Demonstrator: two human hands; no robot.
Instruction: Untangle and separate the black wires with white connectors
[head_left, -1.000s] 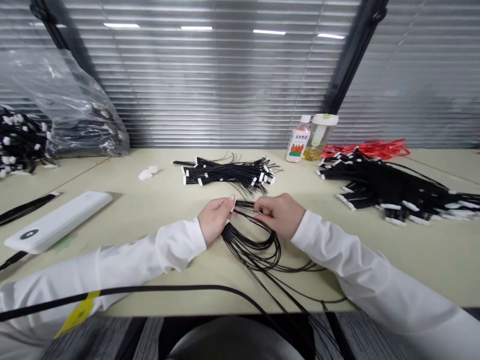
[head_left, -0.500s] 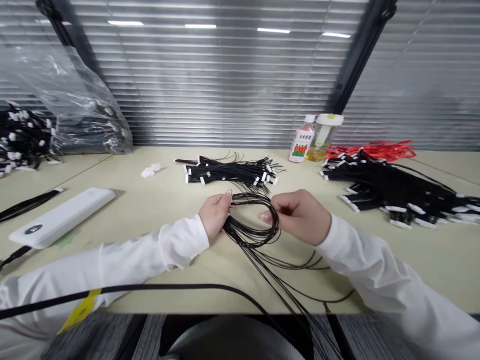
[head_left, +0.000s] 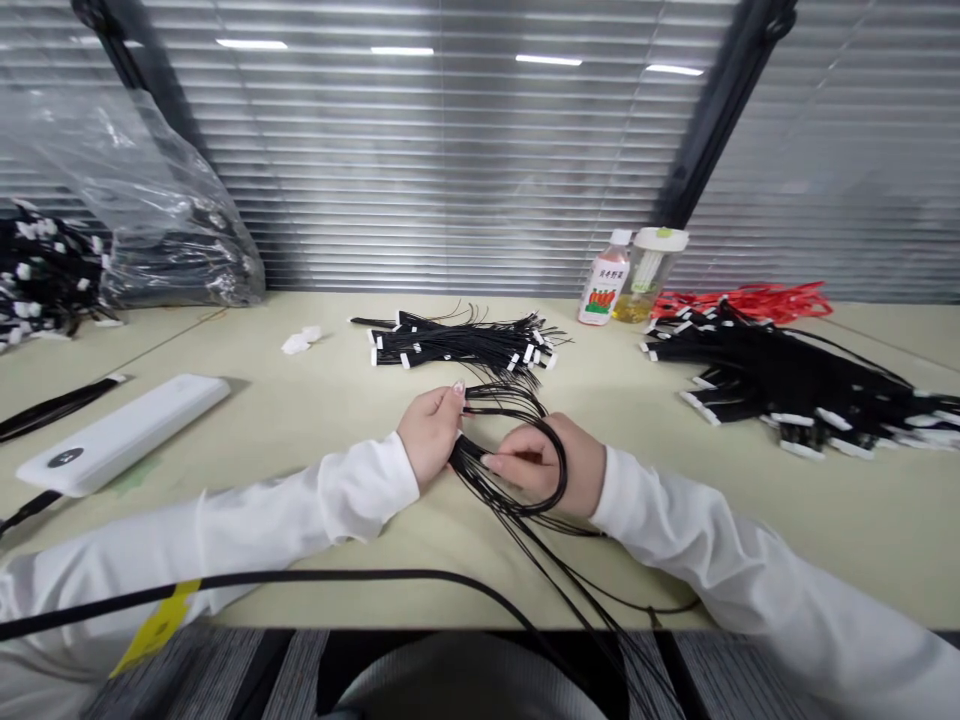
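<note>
My left hand (head_left: 433, 432) pinches a bundle of thin black wires (head_left: 480, 480) at the left side of its coil, over the front middle of the table. From there the wires make a round loop, and loose ends trail down past the table edge. My right hand (head_left: 574, 465) is at the right side of the loop, its fingers curled and the wires crossing over them. Its thumb and forefinger point left inside the loop, close to the wires by my left hand. Just beyond lies a pile of black cables (head_left: 457, 342) with white connectors.
A white power bank (head_left: 127, 435) and a black cable bundle (head_left: 60, 408) lie left. Behind them are a clear plastic bag (head_left: 180, 240) and heaped cables (head_left: 45, 270). Right are a bottle (head_left: 604, 280), a lidded cup (head_left: 651, 270), red strips (head_left: 780, 300) and more black cables (head_left: 810, 370).
My right hand has moved left and slightly down, with its fingers now inside the wire loop. My left hand has stayed almost still, gripping the bundle.
</note>
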